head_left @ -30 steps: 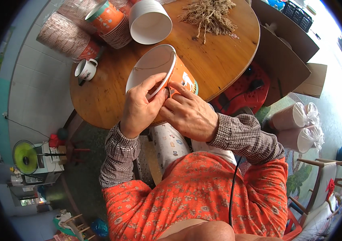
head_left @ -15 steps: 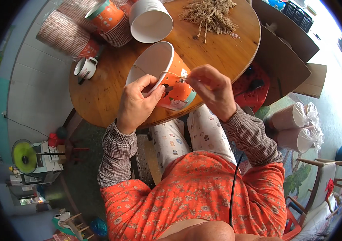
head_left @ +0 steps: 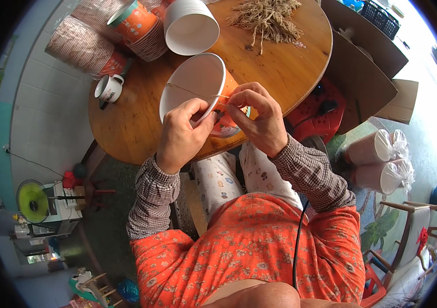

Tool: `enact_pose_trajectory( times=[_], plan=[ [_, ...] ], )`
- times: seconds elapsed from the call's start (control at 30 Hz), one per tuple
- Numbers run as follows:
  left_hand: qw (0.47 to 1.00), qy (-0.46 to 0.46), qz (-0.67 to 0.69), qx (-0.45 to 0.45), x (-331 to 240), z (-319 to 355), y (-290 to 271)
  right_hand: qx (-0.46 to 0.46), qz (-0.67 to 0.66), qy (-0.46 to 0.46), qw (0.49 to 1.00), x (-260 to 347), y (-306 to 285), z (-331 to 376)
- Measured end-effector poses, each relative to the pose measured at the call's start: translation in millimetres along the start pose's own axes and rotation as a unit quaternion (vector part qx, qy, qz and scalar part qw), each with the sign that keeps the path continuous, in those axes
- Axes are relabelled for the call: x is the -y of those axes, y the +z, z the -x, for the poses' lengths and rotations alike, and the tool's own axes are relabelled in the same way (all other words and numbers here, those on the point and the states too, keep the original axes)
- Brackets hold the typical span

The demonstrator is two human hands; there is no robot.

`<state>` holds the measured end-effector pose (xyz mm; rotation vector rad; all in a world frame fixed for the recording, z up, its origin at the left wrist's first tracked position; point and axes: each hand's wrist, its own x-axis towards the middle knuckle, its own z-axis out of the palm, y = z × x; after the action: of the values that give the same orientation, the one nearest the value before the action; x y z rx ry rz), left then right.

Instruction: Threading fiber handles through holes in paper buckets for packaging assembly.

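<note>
Twine (head_left: 182,88) crosses inside the tilted orange bucket (head_left: 198,74).

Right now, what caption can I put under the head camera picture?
Left hand holding an orange bucket by its edge, right hand pinching a thin string, at a wooden table.

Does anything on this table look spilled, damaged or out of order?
Only the twine bundle looks untidy: loose ends straggle over the table, and pale specks show beside it. I see no clear damage.
</note>
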<state>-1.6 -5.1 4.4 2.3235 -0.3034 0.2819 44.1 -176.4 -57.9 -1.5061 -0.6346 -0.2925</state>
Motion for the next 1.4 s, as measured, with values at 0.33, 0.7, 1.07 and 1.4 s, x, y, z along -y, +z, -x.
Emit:
enact_pose_trajectory(
  times=[0.33, 0.7, 1.07, 1.4],
  plan=[
    [0.995, 0.072, -0.065, -0.004, 0.8, 0.7, 21.9, -0.013, 0.057, -0.018, 0.998, -13.2, -2.5, 11.0],
    [0.996, 0.028, 0.001, 0.088, 10.3, -30.6, 14.7, -0.020, 0.041, 0.025, 0.999, -30.1, -1.8, 14.9],
    [0.991, 0.017, 0.028, 0.133, 20.9, -43.9, 15.1, -0.010, -0.017, 0.025, 0.999, -33.7, -6.9, 15.2],
    [0.998, 0.023, 0.048, -0.017, 16.8, -41.9, 18.1, 0.040, -0.185, 0.179, 0.965, -41.0, -14.9, 17.6]
  ],
)
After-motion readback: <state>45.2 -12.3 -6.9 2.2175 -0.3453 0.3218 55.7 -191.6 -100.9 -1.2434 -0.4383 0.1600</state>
